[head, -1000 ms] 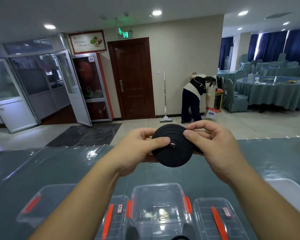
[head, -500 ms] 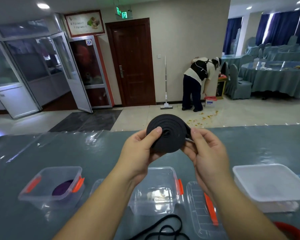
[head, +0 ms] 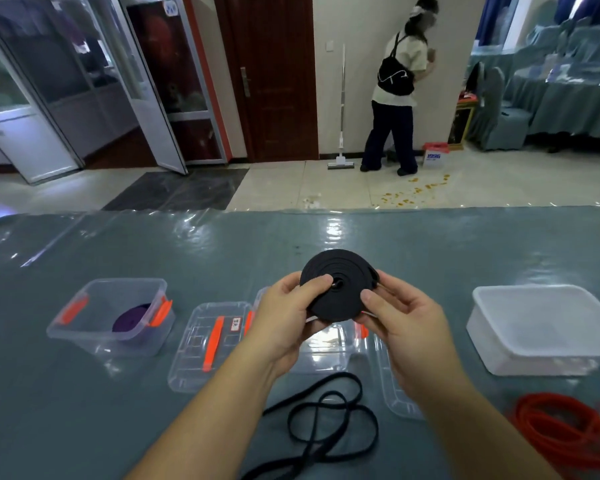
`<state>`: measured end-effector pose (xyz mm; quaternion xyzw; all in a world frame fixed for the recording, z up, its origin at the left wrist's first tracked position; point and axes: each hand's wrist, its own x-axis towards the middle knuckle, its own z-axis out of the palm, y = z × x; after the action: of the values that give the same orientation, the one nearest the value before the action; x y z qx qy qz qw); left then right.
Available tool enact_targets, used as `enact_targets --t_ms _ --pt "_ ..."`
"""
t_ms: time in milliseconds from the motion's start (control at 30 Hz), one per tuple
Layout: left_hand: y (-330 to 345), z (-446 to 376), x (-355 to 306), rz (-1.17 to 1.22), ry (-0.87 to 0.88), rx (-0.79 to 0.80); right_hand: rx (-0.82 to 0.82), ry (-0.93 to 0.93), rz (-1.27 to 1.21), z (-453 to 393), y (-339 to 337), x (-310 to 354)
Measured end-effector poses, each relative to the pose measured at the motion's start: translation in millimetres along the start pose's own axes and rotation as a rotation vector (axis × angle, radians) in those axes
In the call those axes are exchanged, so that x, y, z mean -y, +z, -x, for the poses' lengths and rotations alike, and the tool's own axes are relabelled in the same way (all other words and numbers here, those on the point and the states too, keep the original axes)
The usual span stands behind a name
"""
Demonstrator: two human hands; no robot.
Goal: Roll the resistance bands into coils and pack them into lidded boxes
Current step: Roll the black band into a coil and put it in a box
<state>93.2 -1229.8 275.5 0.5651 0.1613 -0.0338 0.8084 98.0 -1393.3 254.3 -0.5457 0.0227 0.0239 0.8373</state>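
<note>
Head view: both my hands, left hand (head: pixel 284 320) and right hand (head: pixel 400 327), pinch the black coil (head: pixel 338 285) flat-faced toward me, just above the open box (head: pixel 329 351), equally near both.

black coiled band (head: pixel 338 285) held upright, purple coil (head: pixel 131 318) in open box (head: pixel 113 317)

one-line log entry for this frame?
stage: coil rolled, unpacked | black coil: both hands | left hand, right hand: pinching | purple coil: boxed
</note>
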Motion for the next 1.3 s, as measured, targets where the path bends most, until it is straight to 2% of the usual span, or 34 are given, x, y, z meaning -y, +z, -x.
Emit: enact_targets --t_ms 200,400,600,767,1100,1200,1300 --pt "-46 -29 27 -0.048 -0.123 0.038 0.008 0.105 0.126 -18 1 -47" --pt "-88 -65 59 0.003 -0.235 -0.036 -0.134 0.177 0.197 -35 24 -97" --pt "-123 -105 75 -0.015 -0.359 -0.033 -0.218 0.285 0.232 -57 41 -137" --pt "-136 -136 93 -0.027 -0.472 -0.013 -0.263 0.356 0.273 -72 41 -163" --pt "-136 -200 126 -0.022 -0.557 -0.151 -0.234 0.495 0.397 -144 26 -201" --pt "-135 -227 137 -0.095 -0.582 -0.175 -0.234 0.550 0.425 -171 21 -216" --pt "-139 -253 158 -0.310 -0.573 -0.194 -0.247 0.638 0.461 -194 12 -240"
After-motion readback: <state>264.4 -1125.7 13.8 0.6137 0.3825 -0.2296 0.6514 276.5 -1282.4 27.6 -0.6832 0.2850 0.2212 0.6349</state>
